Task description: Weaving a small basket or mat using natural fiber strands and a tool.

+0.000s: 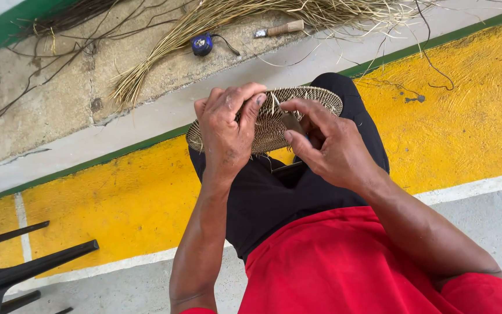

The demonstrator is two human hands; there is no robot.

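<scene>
A flat oval woven mat point(321, 99) of tan and dark fibre rests on my knees, which are in black trousers. My left hand point(226, 131) grips its near-left part, thumb and fingers curled over the top edge. My right hand point(326, 145) pinches at the weave near the middle, next to a pale loose strand; whether it also holds a small tool I cannot tell. Part of the mat is hidden behind both hands.
A bundle of pale straw fibres point(204, 29) and dark twigs point(59, 52) lie on the concrete ahead. A blue tape measure point(202, 44) and a wooden-handled knife point(280, 29) sit beside them. Black furniture legs point(24, 264) stand at lower left on the yellow painted floor point(466, 116).
</scene>
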